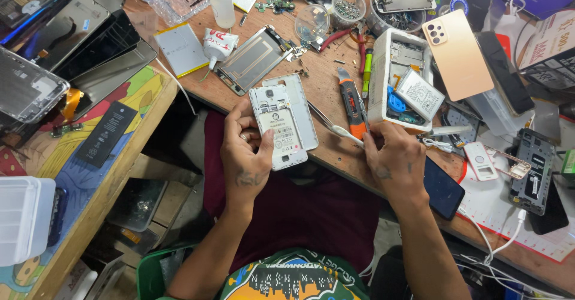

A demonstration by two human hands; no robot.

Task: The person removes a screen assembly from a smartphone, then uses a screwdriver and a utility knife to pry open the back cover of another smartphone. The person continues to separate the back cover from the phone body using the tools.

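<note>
Phone (pixel 280 126), white, back cover off, at near table (pixel 323 66) edge, gripped in left hand (pixel 245 156) by side edges. Right hand (pixel 392 159) pinches tweezers (pixel 332 126), tips close beside phone. Phone likely light, rigid, smooth; exposed insides fragile, so hold by frame edges.

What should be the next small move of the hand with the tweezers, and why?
Probably bring the tweezers in the right hand leftward to the open white phone. The left hand holds it back-side up, and the tips point toward it but are apart from it.
</note>
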